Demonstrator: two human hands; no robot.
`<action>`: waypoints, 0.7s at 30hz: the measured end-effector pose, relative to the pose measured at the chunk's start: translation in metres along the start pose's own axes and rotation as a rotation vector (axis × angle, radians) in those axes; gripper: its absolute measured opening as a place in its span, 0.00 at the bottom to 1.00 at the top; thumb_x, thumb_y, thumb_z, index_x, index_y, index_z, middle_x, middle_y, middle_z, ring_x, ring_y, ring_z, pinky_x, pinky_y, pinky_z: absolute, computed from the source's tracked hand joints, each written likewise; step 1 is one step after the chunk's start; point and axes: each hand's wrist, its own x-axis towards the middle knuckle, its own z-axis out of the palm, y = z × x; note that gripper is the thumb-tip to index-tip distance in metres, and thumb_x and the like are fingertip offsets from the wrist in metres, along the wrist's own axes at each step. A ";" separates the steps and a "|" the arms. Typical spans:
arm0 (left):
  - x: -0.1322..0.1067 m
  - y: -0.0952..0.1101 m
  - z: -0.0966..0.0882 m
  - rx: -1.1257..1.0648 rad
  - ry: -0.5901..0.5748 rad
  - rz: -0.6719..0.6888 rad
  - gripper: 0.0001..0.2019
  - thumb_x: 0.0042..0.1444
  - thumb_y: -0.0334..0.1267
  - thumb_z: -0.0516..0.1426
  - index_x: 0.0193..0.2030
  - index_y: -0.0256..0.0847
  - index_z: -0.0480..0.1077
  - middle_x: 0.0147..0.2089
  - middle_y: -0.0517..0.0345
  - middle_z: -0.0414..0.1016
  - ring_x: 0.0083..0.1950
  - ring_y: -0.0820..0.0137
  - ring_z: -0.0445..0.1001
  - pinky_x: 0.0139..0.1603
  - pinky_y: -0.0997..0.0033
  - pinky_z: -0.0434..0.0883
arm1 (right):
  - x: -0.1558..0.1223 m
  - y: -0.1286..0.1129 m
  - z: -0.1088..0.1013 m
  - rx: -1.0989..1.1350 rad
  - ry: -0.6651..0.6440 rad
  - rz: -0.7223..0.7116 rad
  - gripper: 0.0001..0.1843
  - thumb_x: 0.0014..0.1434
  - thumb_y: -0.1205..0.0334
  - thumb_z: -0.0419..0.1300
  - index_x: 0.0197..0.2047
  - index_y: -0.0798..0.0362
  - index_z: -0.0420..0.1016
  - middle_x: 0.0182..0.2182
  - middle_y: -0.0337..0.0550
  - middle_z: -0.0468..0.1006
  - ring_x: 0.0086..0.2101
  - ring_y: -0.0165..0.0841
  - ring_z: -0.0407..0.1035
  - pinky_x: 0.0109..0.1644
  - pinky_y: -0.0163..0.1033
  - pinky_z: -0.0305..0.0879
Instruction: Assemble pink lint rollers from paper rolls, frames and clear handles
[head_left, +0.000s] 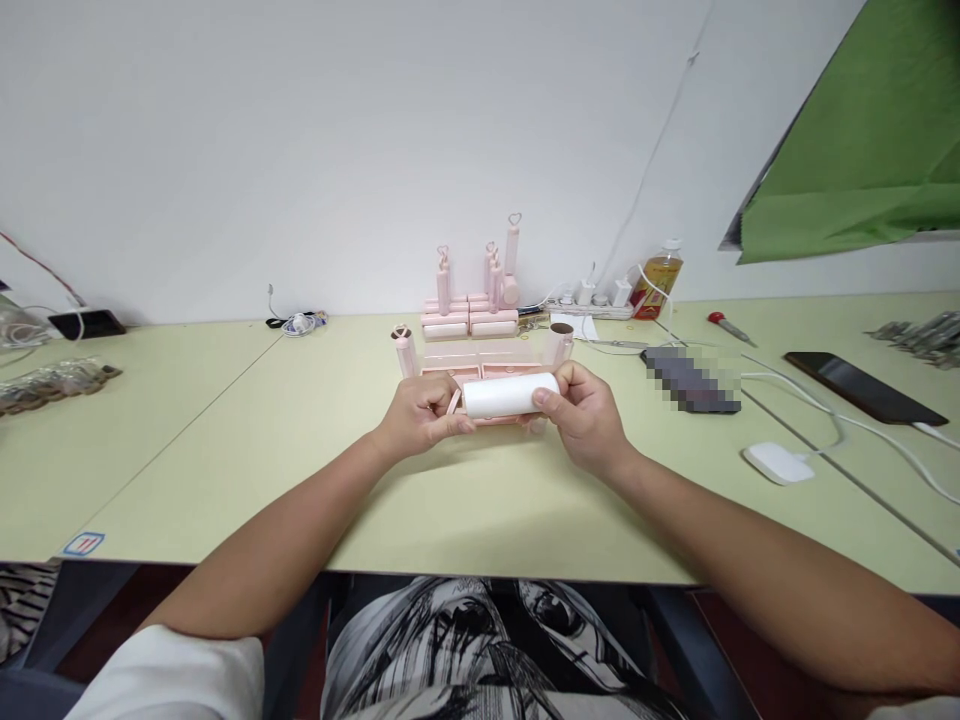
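The right hand (589,415) pinches one end of a smooth white cylindrical roll (501,396), thumb pressed on its near side and index finger bent at its end. The left hand (416,418) has its fingers curled in on a thin pale pink plastic piece (454,402) by the roll's other end, thumb stretched out just below. The roll lies nearly level between both sets of fingers, above the pale green tabletop (450,510).

As I judge it, the smooth roll could twist or slip from the right fingertips, since they grip only one end; a skewed push from the left fingers could bend the thin piece. A dropped roll might knock the pale pink plastic cases (506,350) just beyond the fingers, or tip the upright clear-sided tube with a brown core (559,345) behind the right fingers.

The left fingers cover much of the pink piece, so whether it touches or enters the roll I cannot tell. The right fingers hide the roll's end, and hands and roll cover the cases' near parts. Farther beyond the fingers, the slim pink upright handles (494,285) overlap too closely to count surely
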 end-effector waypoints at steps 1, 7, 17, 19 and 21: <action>0.000 0.000 0.000 0.016 0.004 -0.001 0.30 0.50 0.61 0.60 0.17 0.41 0.51 0.22 0.60 0.62 0.26 0.73 0.62 0.28 0.71 0.60 | 0.000 -0.001 0.001 -0.008 -0.006 -0.006 0.27 0.49 0.47 0.69 0.27 0.49 0.53 0.20 0.31 0.63 0.19 0.29 0.65 0.23 0.37 0.64; 0.000 0.000 -0.001 0.091 -0.023 0.000 0.30 0.49 0.62 0.60 0.18 0.41 0.51 0.22 0.60 0.61 0.25 0.74 0.59 0.27 0.71 0.57 | -0.001 -0.005 0.006 -0.002 -0.043 0.004 0.27 0.48 0.47 0.70 0.25 0.50 0.55 0.23 0.33 0.65 0.23 0.31 0.69 0.25 0.38 0.68; -0.001 0.001 -0.004 0.169 0.027 0.013 0.27 0.52 0.55 0.60 0.18 0.41 0.50 0.20 0.63 0.58 0.23 0.76 0.57 0.26 0.72 0.54 | 0.002 0.001 0.001 -0.017 -0.234 0.158 0.26 0.47 0.49 0.70 0.36 0.49 0.57 0.30 0.35 0.71 0.23 0.29 0.68 0.21 0.35 0.66; -0.001 0.001 -0.005 0.167 0.001 0.005 0.25 0.53 0.53 0.59 0.19 0.41 0.52 0.21 0.63 0.59 0.24 0.75 0.58 0.26 0.72 0.55 | -0.001 0.002 0.002 -0.098 -0.411 0.243 0.26 0.49 0.51 0.69 0.44 0.49 0.59 0.31 0.35 0.71 0.22 0.27 0.66 0.19 0.32 0.63; -0.001 0.002 -0.004 0.148 -0.059 0.005 0.24 0.53 0.52 0.60 0.19 0.41 0.52 0.21 0.63 0.60 0.24 0.75 0.59 0.26 0.72 0.56 | -0.005 0.002 0.004 -0.219 -0.576 0.250 0.28 0.51 0.54 0.68 0.51 0.49 0.61 0.34 0.37 0.71 0.24 0.27 0.65 0.21 0.31 0.62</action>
